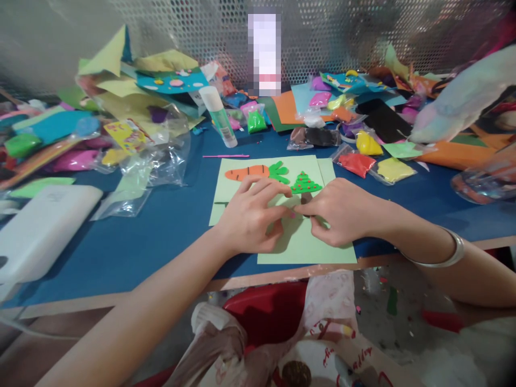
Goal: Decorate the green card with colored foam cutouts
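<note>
A pale green sheet of paper (306, 252) lies in front of me, overlapping another. On it are a clay carrot (248, 172) with an orange body and green leaves, and a green clay Christmas tree (305, 185) with red dots and a brown trunk (307, 203). My left hand (256, 215) rests over the paper below the carrot, fingers bent and apart. With its index finger extended, my right hand (342, 212) touches the paper by the trunk, thumb held away. A tiny pink bit (293, 215) shows between the fingertips of both hands.
Behind the paper lie a thin pink stick (226, 156) and a standing glue stick (219, 116). Bagged clay, including red (355, 163) and yellow (393, 170), lies right. A white device (48, 231) is at left, a clear container (484, 185) at right. A perforated panel (193, 37) backs the table.
</note>
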`<state>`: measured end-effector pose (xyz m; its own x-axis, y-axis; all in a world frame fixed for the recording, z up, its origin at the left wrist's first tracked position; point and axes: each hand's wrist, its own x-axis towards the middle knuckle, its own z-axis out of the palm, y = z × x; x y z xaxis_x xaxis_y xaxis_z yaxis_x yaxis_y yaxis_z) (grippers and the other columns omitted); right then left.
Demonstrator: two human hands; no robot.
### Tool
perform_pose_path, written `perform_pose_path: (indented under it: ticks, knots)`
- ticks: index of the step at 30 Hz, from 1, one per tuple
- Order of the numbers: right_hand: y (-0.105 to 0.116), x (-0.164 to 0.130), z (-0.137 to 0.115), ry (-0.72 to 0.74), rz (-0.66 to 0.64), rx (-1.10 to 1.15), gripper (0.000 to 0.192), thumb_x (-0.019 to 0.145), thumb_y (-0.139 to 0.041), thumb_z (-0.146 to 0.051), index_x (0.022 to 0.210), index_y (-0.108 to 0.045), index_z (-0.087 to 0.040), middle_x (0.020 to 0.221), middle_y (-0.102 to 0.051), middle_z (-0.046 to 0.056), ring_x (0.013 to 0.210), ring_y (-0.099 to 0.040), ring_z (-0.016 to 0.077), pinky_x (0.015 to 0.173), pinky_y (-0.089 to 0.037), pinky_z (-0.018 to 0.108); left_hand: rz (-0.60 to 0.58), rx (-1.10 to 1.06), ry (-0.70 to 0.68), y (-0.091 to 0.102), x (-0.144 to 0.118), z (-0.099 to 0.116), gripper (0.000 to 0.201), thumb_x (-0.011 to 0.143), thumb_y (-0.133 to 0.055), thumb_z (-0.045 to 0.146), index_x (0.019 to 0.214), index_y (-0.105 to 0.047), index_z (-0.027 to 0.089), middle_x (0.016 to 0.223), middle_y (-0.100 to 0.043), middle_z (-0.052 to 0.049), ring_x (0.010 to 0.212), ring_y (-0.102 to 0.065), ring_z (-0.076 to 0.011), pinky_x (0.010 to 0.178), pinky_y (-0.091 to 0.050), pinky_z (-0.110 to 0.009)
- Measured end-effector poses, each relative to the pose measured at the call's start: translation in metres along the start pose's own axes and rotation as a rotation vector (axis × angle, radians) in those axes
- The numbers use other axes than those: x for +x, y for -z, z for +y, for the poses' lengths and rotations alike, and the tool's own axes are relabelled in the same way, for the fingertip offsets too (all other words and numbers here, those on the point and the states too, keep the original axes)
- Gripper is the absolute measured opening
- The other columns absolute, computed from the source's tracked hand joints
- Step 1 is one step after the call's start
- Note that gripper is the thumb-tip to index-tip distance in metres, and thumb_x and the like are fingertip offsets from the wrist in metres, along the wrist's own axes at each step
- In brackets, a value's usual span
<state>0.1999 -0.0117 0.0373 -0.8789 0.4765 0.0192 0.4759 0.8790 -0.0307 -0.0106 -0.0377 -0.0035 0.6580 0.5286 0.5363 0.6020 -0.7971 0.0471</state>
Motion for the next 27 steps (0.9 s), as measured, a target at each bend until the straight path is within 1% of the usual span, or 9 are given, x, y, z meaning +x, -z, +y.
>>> perform_pose_path:
  ticks: [3,8,14,22,27]
  knots:
    - [0.004,0.000,-0.009,-0.011,-0.097,-0.094,0.029,0.072,-0.044,-0.023,0.085,-0.069,-0.013,0.056,-0.060,0.008,0.043,-0.034,0.0116,0.049,-0.012,0.029,-0.016,0.005,-0.004,0.000,0.000,0.000,0.024,0.064,-0.054,0.015,0.084,-0.067,0.021,0.107,-0.061,-0.006,0.100,-0.055,-0.0234,0.088,-0.036,-0.041]
    - [0.005,-0.001,-0.015,0.003,-0.161,-0.138,0.035,0.077,-0.041,-0.022,0.096,-0.067,-0.011,0.061,-0.064,0.010,0.047,-0.041,0.0131,0.050,-0.013,0.029,-0.019,0.012,-0.010,0.001,0.001,0.000,0.024,0.064,-0.054,0.015,0.083,-0.066,0.020,0.106,-0.061,-0.006,0.099,-0.056,-0.0238,0.086,-0.037,-0.041]
    - [0.003,-0.001,-0.016,0.013,-0.166,-0.142,0.036,0.077,-0.041,-0.019,0.102,-0.064,-0.008,0.060,-0.063,0.009,0.047,-0.042,0.0135,0.049,-0.013,0.030,-0.015,0.011,-0.015,0.001,0.001,0.001,0.024,0.063,-0.053,0.014,0.082,-0.067,0.020,0.105,-0.062,-0.007,0.098,-0.057,-0.0239,0.084,-0.038,-0.041]
    - [0.003,0.000,-0.016,0.012,-0.165,-0.140,0.034,0.079,-0.040,-0.020,0.100,-0.065,-0.010,0.065,-0.065,0.010,0.048,-0.042,0.0125,0.050,-0.014,0.030,0.008,0.019,-0.001,-0.001,0.001,0.001,0.019,0.064,-0.054,0.016,0.079,-0.065,0.018,0.105,-0.062,-0.007,0.097,-0.057,-0.0233,0.085,-0.038,-0.041]
    - [0.002,-0.001,-0.014,0.018,-0.160,-0.143,0.034,0.080,-0.039,-0.021,0.099,-0.065,-0.010,0.063,-0.064,0.009,0.047,-0.041,0.0125,0.050,-0.013,0.030,0.005,-0.006,-0.005,0.000,0.001,0.001,0.019,0.064,-0.054,0.017,0.079,-0.065,0.018,0.105,-0.061,-0.007,0.097,-0.056,-0.0236,0.085,-0.038,-0.041]
